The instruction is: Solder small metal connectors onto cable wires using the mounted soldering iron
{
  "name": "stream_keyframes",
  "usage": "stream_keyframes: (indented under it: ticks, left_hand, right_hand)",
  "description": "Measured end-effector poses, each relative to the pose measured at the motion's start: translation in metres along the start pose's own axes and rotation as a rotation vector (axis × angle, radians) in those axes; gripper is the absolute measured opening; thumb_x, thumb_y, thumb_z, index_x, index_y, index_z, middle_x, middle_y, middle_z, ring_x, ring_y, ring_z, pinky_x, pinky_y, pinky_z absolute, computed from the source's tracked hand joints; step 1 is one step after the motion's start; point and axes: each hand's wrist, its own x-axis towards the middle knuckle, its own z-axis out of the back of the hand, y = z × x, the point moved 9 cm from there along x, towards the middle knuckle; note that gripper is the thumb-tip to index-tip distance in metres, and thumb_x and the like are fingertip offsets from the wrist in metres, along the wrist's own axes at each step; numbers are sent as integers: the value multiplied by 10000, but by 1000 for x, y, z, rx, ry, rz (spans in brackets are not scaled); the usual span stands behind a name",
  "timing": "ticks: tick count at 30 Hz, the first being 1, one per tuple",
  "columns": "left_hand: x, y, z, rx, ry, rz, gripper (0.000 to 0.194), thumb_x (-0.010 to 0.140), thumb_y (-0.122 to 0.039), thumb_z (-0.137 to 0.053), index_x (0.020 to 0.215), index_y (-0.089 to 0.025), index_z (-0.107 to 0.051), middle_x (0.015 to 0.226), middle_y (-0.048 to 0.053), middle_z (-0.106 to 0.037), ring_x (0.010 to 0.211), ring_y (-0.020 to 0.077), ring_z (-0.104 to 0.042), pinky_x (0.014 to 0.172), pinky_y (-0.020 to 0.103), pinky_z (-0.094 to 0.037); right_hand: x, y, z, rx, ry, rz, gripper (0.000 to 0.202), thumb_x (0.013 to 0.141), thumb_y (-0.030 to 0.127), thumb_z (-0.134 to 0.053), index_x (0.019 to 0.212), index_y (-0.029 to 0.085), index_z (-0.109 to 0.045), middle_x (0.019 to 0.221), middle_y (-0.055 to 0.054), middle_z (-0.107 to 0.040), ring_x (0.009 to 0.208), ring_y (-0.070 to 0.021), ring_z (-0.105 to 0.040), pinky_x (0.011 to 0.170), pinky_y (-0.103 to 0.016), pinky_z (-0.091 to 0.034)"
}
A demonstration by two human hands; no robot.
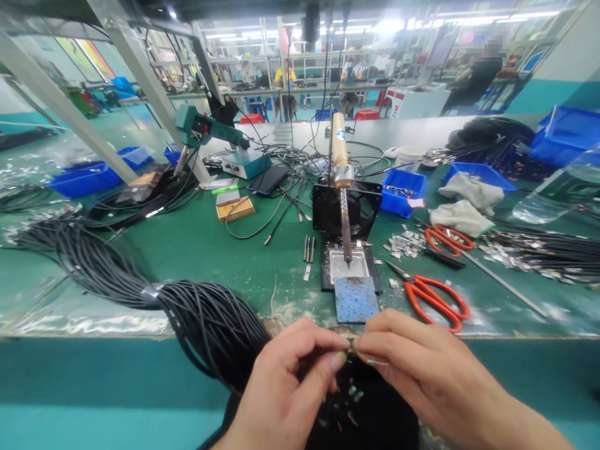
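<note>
My left hand [297, 372] is closed in a pinch, thumb against forefinger, just below the bench's front edge. My right hand [412, 359] pinches right beside it, the fingertips of both almost meeting. Between them shows a tiny reddish bit, too small and blurred to name. Below the hands lies dark cloth [370, 412] dotted with small scraps. A thick bundle of black cables [206, 306] hangs over the edge at my left. Just beyond my fingers is a blue sponge [356, 300], under the tip of a wooden-handled soldering iron [344, 212].
Red-handled scissors [435, 303] and more red-handled cutters [447, 240] lie right of the iron, near scattered metal connectors [405, 242]. Behind the iron stands a black fan [323, 209]. A blue bin [403, 190], gloves [462, 215] and a green soldering gun [206, 128] are farther back.
</note>
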Motion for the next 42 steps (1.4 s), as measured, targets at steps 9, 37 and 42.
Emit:
stream_keyframes:
  ticks: [9,37,42]
  left_hand:
    - [-1,-2,3,-60,-34,-23,106,956,-239,-664,964,-266,-766,839,-17,-610,681,113,-600,631,213,-492]
    - [11,-9,-10,-189,180,101,112,900,-289,-756,848,-193,-778,778,-18,-654,711,128,-515,666,243,-403]
    - [11,-8,-16,-219,227,154,130,892,-285,-760,829,-172,-773,735,-23,-636,667,116,-480,622,230,-383]
  right_hand:
    - [-12,-39,4,329,-122,-522,236,1009,428,-555,950,246,-693,825,-8,-704,731,-161,-665,626,-253,-518]
    - [-20,-43,-25,858,42,-664,323,927,494,-693,821,194,-642,644,77,-381,555,-74,-284,488,-233,-219]
    - [-14,-34,-9,627,63,-563,338,991,478,-586,791,209,-627,765,29,-547,738,-124,-475,673,-246,-374]
